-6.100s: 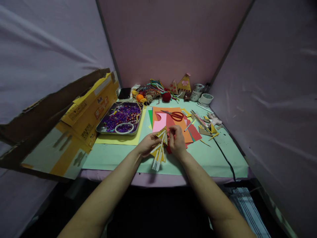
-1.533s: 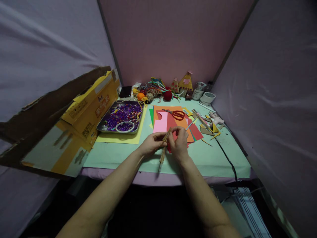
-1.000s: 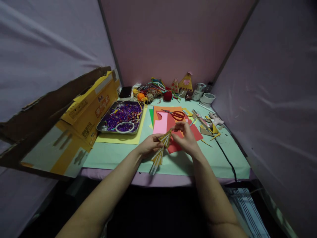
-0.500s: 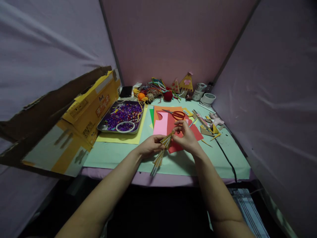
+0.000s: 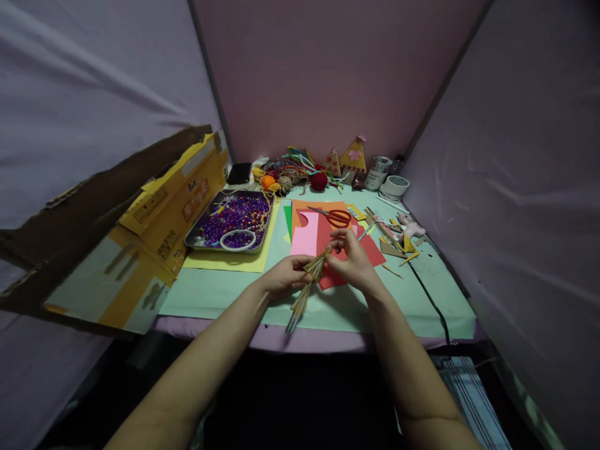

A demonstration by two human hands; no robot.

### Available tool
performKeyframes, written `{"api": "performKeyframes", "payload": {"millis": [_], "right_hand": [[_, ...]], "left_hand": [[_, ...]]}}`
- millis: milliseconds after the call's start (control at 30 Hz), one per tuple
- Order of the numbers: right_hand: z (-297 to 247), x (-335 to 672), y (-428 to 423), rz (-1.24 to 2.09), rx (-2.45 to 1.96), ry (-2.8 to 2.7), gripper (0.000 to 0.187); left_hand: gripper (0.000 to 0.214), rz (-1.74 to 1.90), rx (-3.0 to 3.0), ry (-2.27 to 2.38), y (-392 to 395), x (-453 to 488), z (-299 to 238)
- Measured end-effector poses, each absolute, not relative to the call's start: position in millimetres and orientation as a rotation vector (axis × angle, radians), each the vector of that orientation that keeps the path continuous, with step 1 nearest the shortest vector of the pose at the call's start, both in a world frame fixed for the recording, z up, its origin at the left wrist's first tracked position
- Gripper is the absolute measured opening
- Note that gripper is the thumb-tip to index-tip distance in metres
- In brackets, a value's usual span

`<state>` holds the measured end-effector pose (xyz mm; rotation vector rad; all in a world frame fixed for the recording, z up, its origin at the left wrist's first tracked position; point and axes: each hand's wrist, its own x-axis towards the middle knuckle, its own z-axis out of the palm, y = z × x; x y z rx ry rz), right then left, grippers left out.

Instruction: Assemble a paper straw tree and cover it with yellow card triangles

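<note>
Above the front of the green table (image 5: pixel 201 292), the craft piece (image 5: pixel 315 269) is slanting lengthwise from far right to near left, the left hand (image 5: pixel 285 275) clasping its left edge and the right hand (image 5: pixel 352 261) pinching its far tip (the near end is hanging free).

The table (image 5: pixel 201 297) has a pale mint-green top. From the person's side, it carries a flat yellow paper sheet (image 5: pixel 225 262) at nine o'clock, loosely overlapping pink, orange and red paper sheets (image 5: pixel 304 239) around the middle towards twelve, a round dark-red yarn ball (image 5: pixel 319 182) at twelve, a thin yellow strip (image 5: pixel 392 270) at three and a slim black cable (image 5: pixel 425 298) at four.
</note>
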<state>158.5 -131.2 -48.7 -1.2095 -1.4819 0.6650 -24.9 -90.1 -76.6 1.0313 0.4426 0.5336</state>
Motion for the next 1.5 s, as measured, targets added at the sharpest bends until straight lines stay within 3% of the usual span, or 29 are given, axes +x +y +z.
{"api": "performKeyframes", "payload": {"millis": [267,467,633,867,1067,1300,1500], "right_hand": [[-48,158,-133,0.664,-1.216,-1.482,0.042],[-51,157,-132,0.671,-1.217,-1.443,0.034],[-50,157,-134,0.672,-1.212,-1.461,0.041],[-56,155,-130,0.662,-1.197,-1.364,0.028],[-56,146,-138,0.364,-1.215,-1.317,0.038],[-59,127,-146,-0.018,-1.234,-1.337,0.02],[-61,122,-146,-0.147,-1.255,-1.409,0.019]], "left_hand": [[0.059,0.538,0.993,0.435,-91,-24,-75],[0.061,0.536,0.992,0.431,-90,-24,-76],[0.062,0.541,1.0,0.417,-90,-24,-77],[0.063,0.543,0.995,0.413,-89,-25,-78],[0.067,0.635,0.928,0.362,-86,-25,-76],[0.068,0.732,0.859,0.371,-88,-25,-73],[0.066,0.727,0.85,0.385,-88,-25,-74]]}}
